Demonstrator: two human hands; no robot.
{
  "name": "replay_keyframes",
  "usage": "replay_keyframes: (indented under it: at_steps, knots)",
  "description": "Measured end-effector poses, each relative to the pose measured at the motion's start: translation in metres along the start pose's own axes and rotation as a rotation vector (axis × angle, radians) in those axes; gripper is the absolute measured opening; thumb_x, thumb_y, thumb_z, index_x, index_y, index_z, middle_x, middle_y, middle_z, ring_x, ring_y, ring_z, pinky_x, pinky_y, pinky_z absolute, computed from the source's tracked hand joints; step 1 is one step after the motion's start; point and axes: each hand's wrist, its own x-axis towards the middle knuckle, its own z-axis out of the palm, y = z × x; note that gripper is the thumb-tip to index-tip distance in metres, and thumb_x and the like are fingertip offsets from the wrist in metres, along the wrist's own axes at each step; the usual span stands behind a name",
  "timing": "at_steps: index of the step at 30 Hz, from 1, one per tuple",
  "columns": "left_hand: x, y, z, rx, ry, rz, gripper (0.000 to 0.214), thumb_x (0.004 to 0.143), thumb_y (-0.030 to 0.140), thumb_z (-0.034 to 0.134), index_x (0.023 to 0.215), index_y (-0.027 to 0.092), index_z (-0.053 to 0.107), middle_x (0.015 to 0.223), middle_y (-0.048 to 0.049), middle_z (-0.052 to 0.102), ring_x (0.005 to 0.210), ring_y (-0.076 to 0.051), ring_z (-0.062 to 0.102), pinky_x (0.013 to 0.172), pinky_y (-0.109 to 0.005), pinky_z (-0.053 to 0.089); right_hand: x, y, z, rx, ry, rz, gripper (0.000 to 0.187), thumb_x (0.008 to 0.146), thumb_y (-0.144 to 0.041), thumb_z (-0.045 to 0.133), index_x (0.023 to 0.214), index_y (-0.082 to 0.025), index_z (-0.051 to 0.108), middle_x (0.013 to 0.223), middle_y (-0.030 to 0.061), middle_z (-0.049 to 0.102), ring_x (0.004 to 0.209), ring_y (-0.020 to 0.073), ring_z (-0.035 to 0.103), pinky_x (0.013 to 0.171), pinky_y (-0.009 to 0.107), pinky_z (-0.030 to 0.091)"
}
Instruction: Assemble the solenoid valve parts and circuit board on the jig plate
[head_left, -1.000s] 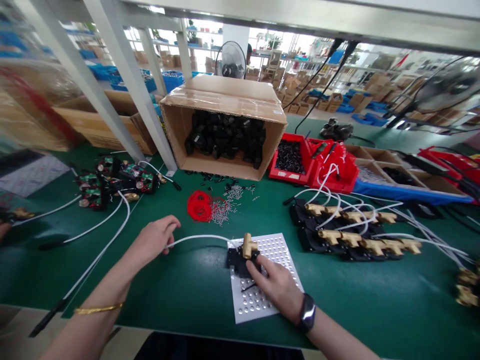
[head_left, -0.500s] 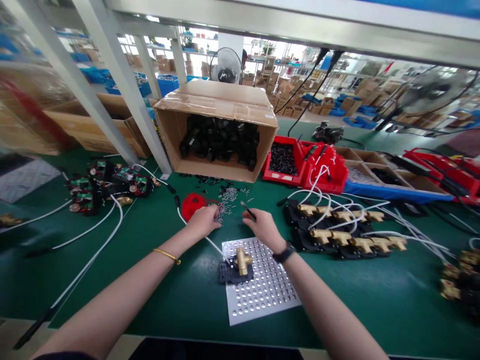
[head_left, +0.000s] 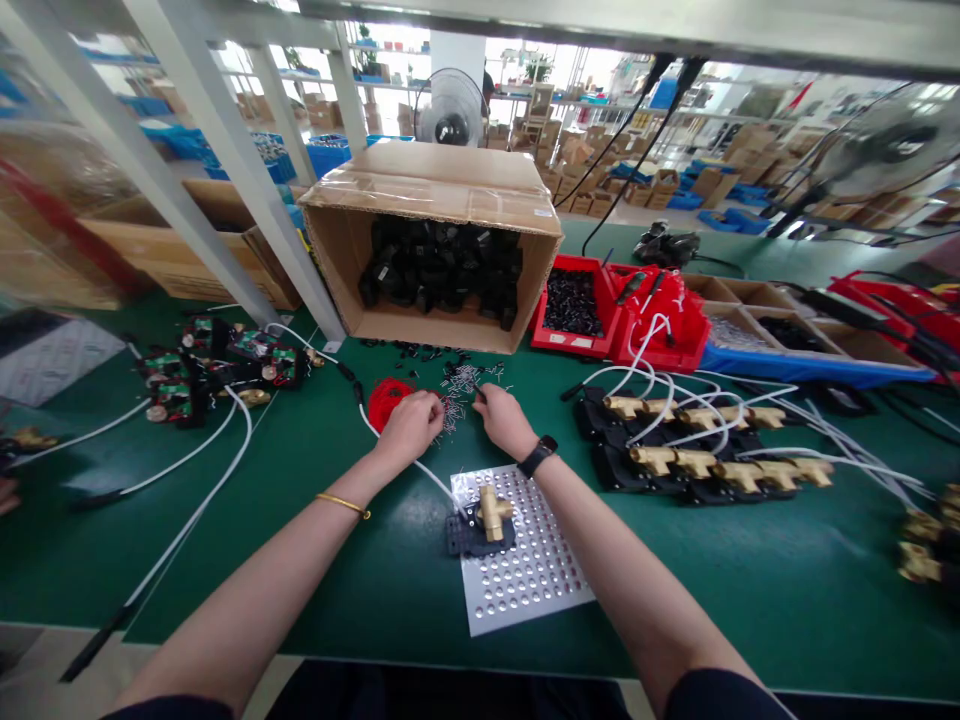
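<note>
My left hand (head_left: 412, 424) is closed in a pinch beside a red coil (head_left: 388, 398) and loose small metal pins or screws (head_left: 455, 405); what its fingertips hold is too small to make out. My right hand (head_left: 505, 421) is closed around a thin dark tool (head_left: 481, 395), at the right edge of that metal pile. Nearer my body, a brass tee fitting (head_left: 492, 514) sits on a black housing (head_left: 459, 537), over the left side of a silver sheet with rows of round dots (head_left: 529, 580). A white cable (head_left: 437, 484) runs from the housing past my left hand.
A cardboard box (head_left: 435, 178) of black parts lies on its side behind my hands. Red bins (head_left: 574, 345) and a divided tray (head_left: 810, 367) stand at right, behind brass-fitted assemblies (head_left: 697, 465). Circuit-board assemblies (head_left: 217, 370) with cables lie left. Metal posts (head_left: 217, 150) rise there.
My right hand has moved forward and left, bringing the dark tool up to the metal pile. My left hand has lifted slightly, its fingers drawn tighter together. The view has shifted slightly.
</note>
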Motion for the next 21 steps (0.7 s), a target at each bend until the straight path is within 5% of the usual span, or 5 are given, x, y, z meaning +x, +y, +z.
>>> replay_keyframes:
  at_steps: [3, 5, 9, 14, 21]
  knots:
    - [-0.034, -0.002, -0.020, -0.143, 0.144, -0.069, 0.012, 0.083, 0.025, 0.047, 0.080, 0.016, 0.055, 0.076, -0.0026, 0.060, 0.070, -0.014, 0.058, 0.066, -0.025, 0.047, -0.038, 0.012, -0.014, 0.164, -0.045, 0.013, 0.012, 0.089, -0.024, 0.041, 0.090, -0.018, 0.052, 0.065, -0.0019, 0.049, 0.056, 0.0129, 0.050, 0.054, 0.024, 0.040]
    - [-0.068, -0.005, -0.024, -0.283, 0.194, -0.158, 0.018, 0.085, 0.031, 0.044, 0.085, 0.016, 0.053, 0.074, -0.0018, 0.059, 0.067, -0.014, 0.058, 0.061, -0.024, 0.047, -0.070, 0.024, -0.018, 0.474, -0.181, 0.068, 0.016, 0.089, -0.033, 0.041, 0.090, -0.019, 0.049, 0.054, -0.0075, 0.034, 0.042, 0.0091, 0.034, 0.041, 0.021, 0.030]
    - [-0.121, -0.006, -0.002, -0.803, 0.062, -0.471, 0.018, 0.074, 0.032, 0.062, 0.076, 0.014, 0.057, 0.065, -0.0007, 0.062, 0.060, -0.013, 0.058, 0.057, -0.023, 0.047, -0.112, 0.040, -0.012, 1.024, -0.351, 0.204, 0.025, 0.080, -0.039, 0.057, 0.093, -0.020, 0.046, 0.062, -0.0083, 0.036, 0.040, 0.0042, 0.021, 0.037, 0.019, 0.018]
    - [-0.118, 0.003, 0.032, -0.794, -0.111, -0.379, 0.020, 0.073, 0.032, 0.062, 0.081, 0.014, 0.065, 0.074, -0.0050, 0.068, 0.067, -0.016, 0.061, 0.064, -0.026, 0.048, -0.113, 0.043, -0.002, 0.761, -0.196, 0.145, 0.019, 0.076, -0.027, 0.061, 0.091, -0.019, 0.053, 0.077, -0.0015, 0.053, 0.053, 0.0080, 0.043, 0.046, 0.020, 0.033]
    - [-0.107, 0.001, 0.035, -0.518, -0.185, -0.042, 0.013, 0.078, 0.026, 0.055, 0.078, 0.019, 0.065, 0.083, -0.0041, 0.066, 0.079, -0.018, 0.061, 0.076, -0.029, 0.047, -0.117, 0.041, 0.002, 0.417, 0.012, -0.006, 0.007, 0.076, -0.017, 0.058, 0.079, -0.018, 0.064, 0.081, 0.0039, 0.068, 0.078, 0.0188, 0.061, 0.072, 0.031, 0.046]
